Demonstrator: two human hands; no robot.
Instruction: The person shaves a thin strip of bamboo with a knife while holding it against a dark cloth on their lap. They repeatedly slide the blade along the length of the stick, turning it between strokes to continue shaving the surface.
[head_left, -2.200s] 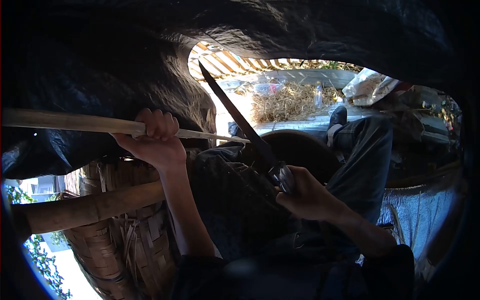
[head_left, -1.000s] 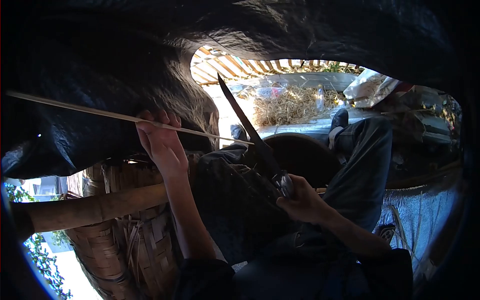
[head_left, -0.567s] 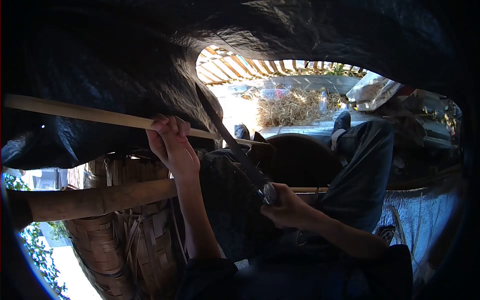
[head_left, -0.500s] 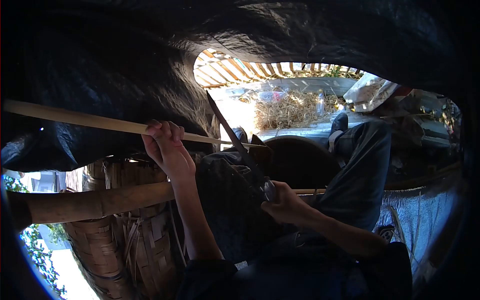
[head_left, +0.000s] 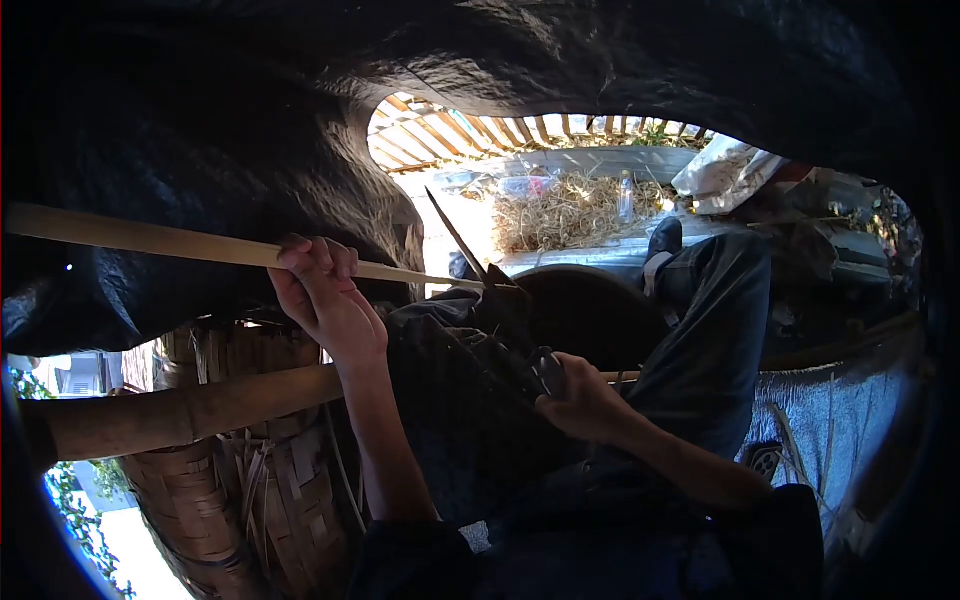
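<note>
My left hand [head_left: 325, 290] pinches a long, pale strip that looks like split bamboo [head_left: 150, 236]. The strip runs from the left edge across to my knees, its far end close to the blade. In my right hand [head_left: 583, 398] is the dark handle of a long knife [head_left: 460, 235], its fingers wrapped round it. The narrow blade points up and away, its tip in front of the bright opening, and its middle part is lost in shadow. A dark round shape [head_left: 590, 320] sits between my bent legs, beyond the knife.
A thick bamboo pole [head_left: 190, 410] crosses at the left, in front of woven baskets [head_left: 195, 500]. Dark sheeting [head_left: 200, 120] hangs overhead and on the left. Straw [head_left: 555, 215], a clear bottle [head_left: 626, 198] and a white sack [head_left: 725, 175] lie beyond my feet.
My right hand has shifted slightly right and the knife blade has turned, its tip moving a little right. My left hand keeps its hold on the strip. The whole view has shifted slightly.
</note>
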